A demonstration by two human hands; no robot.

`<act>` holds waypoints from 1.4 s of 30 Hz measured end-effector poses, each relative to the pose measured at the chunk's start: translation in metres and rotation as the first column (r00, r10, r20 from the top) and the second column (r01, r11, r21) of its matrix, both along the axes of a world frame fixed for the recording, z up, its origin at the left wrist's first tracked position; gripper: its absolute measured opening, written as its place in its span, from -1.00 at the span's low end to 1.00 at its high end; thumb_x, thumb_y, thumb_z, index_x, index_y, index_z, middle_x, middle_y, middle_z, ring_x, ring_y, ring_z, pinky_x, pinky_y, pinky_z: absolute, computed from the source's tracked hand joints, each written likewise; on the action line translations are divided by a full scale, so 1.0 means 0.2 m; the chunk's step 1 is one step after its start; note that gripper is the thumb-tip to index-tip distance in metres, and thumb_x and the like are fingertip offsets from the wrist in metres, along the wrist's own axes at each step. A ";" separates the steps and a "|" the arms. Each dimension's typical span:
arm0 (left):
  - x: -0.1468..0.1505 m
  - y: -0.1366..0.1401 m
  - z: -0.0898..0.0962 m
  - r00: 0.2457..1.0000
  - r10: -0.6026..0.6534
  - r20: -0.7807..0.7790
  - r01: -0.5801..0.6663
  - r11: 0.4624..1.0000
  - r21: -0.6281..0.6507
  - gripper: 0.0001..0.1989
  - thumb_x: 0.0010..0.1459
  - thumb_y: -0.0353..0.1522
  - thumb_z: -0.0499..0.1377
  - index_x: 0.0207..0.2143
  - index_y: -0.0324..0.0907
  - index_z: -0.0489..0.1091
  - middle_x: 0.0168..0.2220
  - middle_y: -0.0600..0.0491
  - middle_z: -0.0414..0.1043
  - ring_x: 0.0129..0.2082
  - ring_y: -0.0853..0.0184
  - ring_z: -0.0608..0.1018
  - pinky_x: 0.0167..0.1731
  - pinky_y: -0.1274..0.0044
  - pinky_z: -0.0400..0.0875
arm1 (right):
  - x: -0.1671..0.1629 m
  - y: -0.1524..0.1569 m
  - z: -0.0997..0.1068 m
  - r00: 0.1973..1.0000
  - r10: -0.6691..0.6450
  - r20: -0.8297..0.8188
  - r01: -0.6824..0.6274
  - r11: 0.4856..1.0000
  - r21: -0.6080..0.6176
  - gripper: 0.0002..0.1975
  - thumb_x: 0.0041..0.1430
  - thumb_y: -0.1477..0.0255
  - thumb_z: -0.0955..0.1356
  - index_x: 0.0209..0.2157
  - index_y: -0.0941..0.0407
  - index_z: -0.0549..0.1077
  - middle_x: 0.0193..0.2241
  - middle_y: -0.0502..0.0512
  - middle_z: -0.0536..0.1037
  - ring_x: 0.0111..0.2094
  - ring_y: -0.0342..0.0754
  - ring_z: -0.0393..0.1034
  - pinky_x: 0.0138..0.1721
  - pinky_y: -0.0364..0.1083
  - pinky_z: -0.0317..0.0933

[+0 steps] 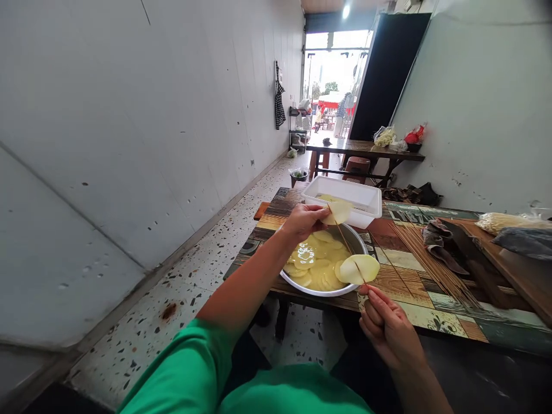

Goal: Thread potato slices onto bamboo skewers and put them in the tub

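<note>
- The left hand (305, 220) pinches a potato slice (337, 212) at the far end of the skewer (350, 250), over the metal bowl (357, 244).
- The right hand (387, 325) pinches the near end of the skewer; a second slice (359, 268) sits on it, just above the fingers.

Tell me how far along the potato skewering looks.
Early on. One pale potato slice sits threaded on the thin bamboo skewer held by the right hand. The left hand brings another slice. Many slices remain in the round metal basin; the white plastic tub holds few.
</note>
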State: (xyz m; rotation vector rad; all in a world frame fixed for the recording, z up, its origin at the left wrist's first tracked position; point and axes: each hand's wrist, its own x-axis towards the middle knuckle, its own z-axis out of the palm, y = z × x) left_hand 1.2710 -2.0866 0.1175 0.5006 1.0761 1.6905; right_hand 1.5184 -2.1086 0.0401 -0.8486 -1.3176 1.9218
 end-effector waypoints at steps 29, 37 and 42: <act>0.10 -0.01 -0.01 0.979 0.187 -0.081 -0.177 0.978 0.115 -0.94 0.03 -0.55 0.31 -0.49 -0.33 0.51 -0.50 0.05 0.49 -0.55 0.44 0.50 -0.51 0.54 0.51 | 0.13 -0.09 -0.06 0.942 -0.292 0.167 0.241 0.932 0.271 -0.68 0.04 0.11 0.48 -0.31 0.06 0.55 -0.71 -0.13 0.13 -0.68 -0.21 -0.01 -0.67 -0.18 -0.09; 0.12 0.00 -0.07 0.935 0.207 -0.287 -0.153 0.968 0.200 -0.92 0.05 -0.52 0.27 -0.44 -0.26 0.58 -0.46 0.09 0.54 -0.55 0.44 0.51 -0.52 0.58 0.49 | 0.12 -0.12 0.08 0.997 0.044 -0.057 -0.057 0.967 -0.249 -0.66 0.00 0.18 0.52 -0.38 0.14 0.45 -0.72 -0.29 -0.14 -0.72 -0.35 -0.35 -0.72 -0.26 -0.28; 0.11 -0.02 -0.08 0.905 0.190 -0.380 -0.124 0.974 0.191 -0.88 0.08 -0.51 0.25 -0.45 -0.22 0.59 -0.48 0.11 0.54 -0.58 0.45 0.51 -0.56 0.62 0.44 | 0.12 -0.11 0.08 0.989 0.054 -0.137 -0.096 0.943 -0.319 -0.68 0.01 0.21 0.52 -0.37 0.13 0.44 -0.72 -0.29 -0.16 -0.72 -0.35 -0.36 -0.74 -0.28 -0.26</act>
